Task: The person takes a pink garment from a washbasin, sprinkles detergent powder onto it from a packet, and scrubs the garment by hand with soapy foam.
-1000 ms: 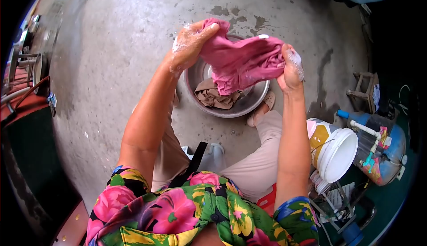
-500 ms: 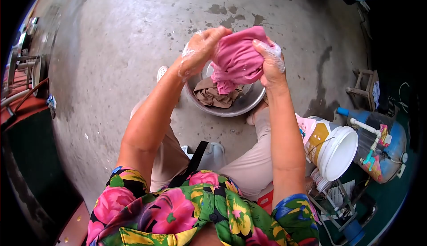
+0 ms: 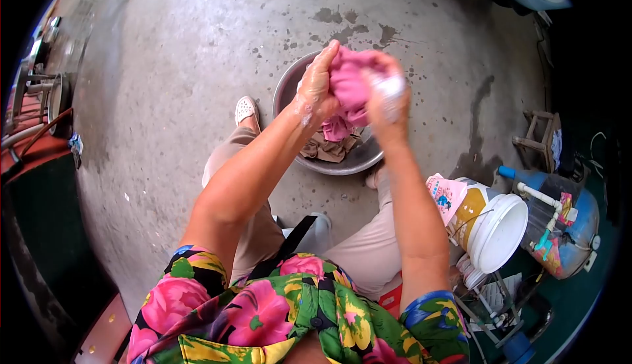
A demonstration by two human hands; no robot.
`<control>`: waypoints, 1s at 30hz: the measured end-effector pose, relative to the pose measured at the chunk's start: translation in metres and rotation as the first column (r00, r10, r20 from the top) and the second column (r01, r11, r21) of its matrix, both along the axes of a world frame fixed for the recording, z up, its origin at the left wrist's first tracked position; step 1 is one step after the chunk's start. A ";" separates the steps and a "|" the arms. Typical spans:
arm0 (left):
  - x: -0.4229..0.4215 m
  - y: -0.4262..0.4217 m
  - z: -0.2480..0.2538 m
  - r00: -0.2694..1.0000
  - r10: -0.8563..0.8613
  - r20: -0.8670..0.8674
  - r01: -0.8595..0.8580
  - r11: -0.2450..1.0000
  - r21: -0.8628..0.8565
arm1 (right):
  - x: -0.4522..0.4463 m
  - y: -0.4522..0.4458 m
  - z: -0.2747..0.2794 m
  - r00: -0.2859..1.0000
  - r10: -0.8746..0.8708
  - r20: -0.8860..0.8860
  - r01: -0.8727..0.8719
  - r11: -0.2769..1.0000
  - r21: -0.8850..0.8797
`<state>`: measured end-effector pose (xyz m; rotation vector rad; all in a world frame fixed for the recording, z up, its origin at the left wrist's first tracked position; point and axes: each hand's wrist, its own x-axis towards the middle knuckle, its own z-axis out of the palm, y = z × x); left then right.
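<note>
The pink cloth (image 3: pixel 349 79) is bunched between both hands, above the metal basin (image 3: pixel 288 92). The left hand (image 3: pixel 318 87) grasps its left side; the right hand (image 3: pixel 390 104), motion-blurred, appears to grip the opposite side. Below the hanging end, brown cloth (image 3: pixel 324 149) lies in the basin.

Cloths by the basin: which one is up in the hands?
The pink cloth, held between the left hand and right hand; the brown cloth instead lies down inside the metal basin.
</note>
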<state>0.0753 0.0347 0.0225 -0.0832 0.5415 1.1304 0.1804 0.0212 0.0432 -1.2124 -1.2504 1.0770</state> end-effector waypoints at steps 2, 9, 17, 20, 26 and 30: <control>0.001 0.005 -0.046 0.992 -0.040 -0.118 0.040 0.999 0.001 | -0.021 -0.021 0.007 0.932 0.014 0.363 -0.099 0.971 0.216; 0.027 -0.015 -0.001 0.968 -0.017 -0.250 0.014 1.000 -0.013 | 0.004 0.006 -0.032 0.846 -0.196 0.496 0.074 0.964 0.255; 0.033 -0.037 -0.005 0.963 -0.099 -0.252 0.101 0.995 -0.006 | 0.017 0.014 -0.032 0.896 -0.131 0.425 0.143 0.990 0.004; 0.011 -0.017 0.002 0.926 -0.102 -0.363 0.098 0.995 -0.030 | -0.005 0.003 -0.032 0.921 -0.151 0.360 0.030 0.947 0.320; -0.018 -0.023 -0.017 0.880 0.184 -0.437 -0.162 0.983 0.089 | 0.008 0.014 -0.024 0.981 -0.192 -0.034 0.186 0.975 -0.120; 0.005 -0.076 -0.007 0.847 -0.355 -0.395 0.193 0.899 -0.393 | 0.005 0.009 0.003 0.888 -0.294 -0.354 0.233 0.950 -0.206</control>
